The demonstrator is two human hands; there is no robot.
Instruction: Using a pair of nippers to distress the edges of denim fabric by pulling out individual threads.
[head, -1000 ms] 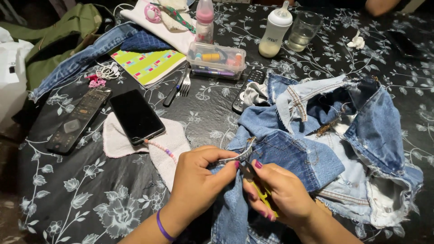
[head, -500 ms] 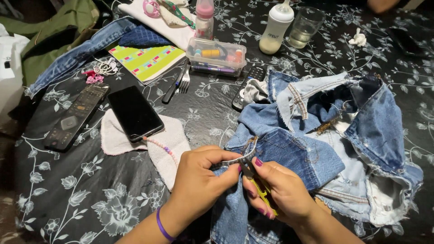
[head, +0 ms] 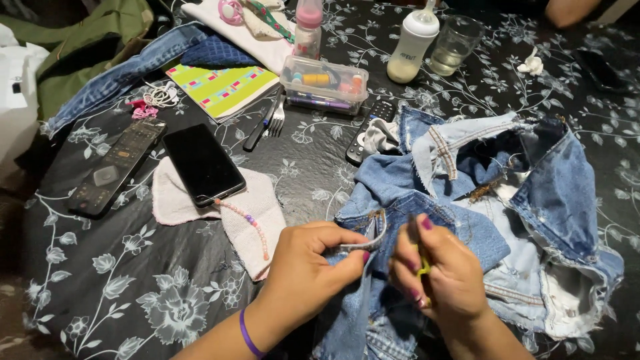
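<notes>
I have the left hand (head: 303, 273) pinching a strip of seam edge on the faded blue denim garment (head: 467, 220), which lies bunched on the right side of the bench (head: 133, 293) under its black cloth with a white flower print. The thumb and fingers (head: 347, 257) are closed on that strip, pulling it up and to the left. My right hand (head: 447, 273) is closed round a small yellow-handled tool (head: 421, 257), held upright just beside the seam; its tip is hidden by the fingers, so I cannot tell what kind of blade it has.

To do this well, I judge the strip must stay taut, so the stitches stand clear of the cloth. The tool should work away from the left thumb, in short strokes, catching thread only and not the denim. I would keep both hands low over the garment for steadiness.

A black phone (head: 203, 163) on a pale pink cloth (head: 257, 213) lies well to the left, clear of the work.
</notes>
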